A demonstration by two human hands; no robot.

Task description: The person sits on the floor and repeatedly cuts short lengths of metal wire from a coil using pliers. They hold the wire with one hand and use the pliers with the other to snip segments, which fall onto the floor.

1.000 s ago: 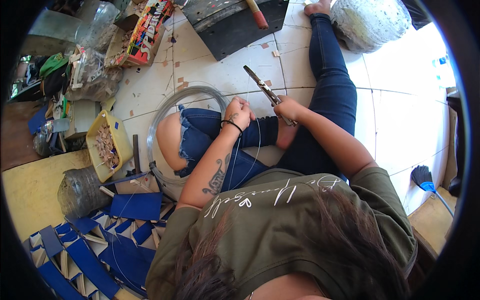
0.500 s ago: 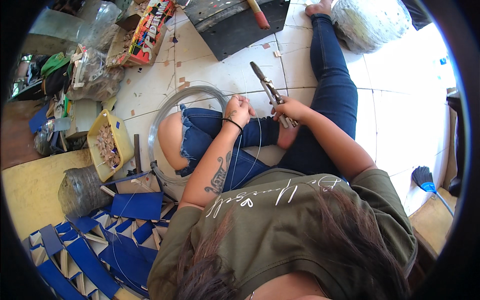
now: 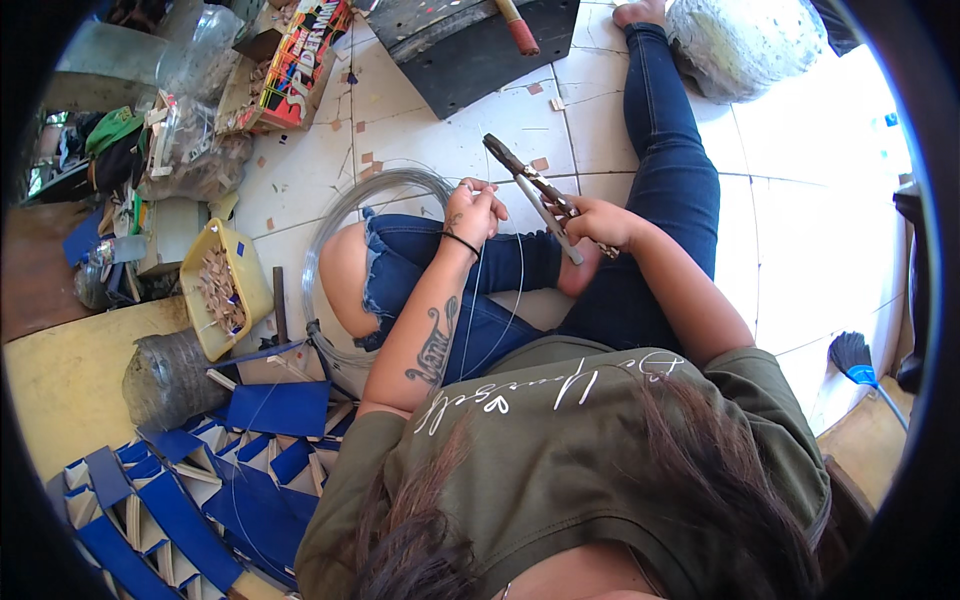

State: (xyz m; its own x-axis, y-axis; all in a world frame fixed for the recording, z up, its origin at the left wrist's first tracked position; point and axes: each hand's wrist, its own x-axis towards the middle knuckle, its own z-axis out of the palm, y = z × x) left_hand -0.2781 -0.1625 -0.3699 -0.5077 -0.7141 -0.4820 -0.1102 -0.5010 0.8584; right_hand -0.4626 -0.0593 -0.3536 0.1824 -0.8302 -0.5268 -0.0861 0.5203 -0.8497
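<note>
My left hand (image 3: 474, 212) is closed around thin clear-grey wire (image 3: 520, 272), above my bent leg. A loop of this wire hangs down below the hand, over my jeans. My right hand (image 3: 602, 222) grips worn locking pliers (image 3: 527, 172) by their handles. The pliers slant up and to the left, and their jaws lie at the upright end of the wire just beyond my left fingers. Whether the jaws touch the wire I cannot tell. Around my bent knee lies the large wire coil (image 3: 330, 225).
At the left stand a yellow bin (image 3: 262, 290) of small wooden pieces and a heap of blue-and-cream pieces (image 3: 165, 515). A printed carton (image 3: 298, 75) and a black block (image 3: 500, 75) with a hammer-like handle (image 3: 516, 28) are ahead. A wrapped bundle (image 3: 740, 45) sits far right.
The pliers have moved left and tilted further over, bringing their jaws to the wire's upper end. My left hand has stayed in nearly the same place, still holding the wire.
</note>
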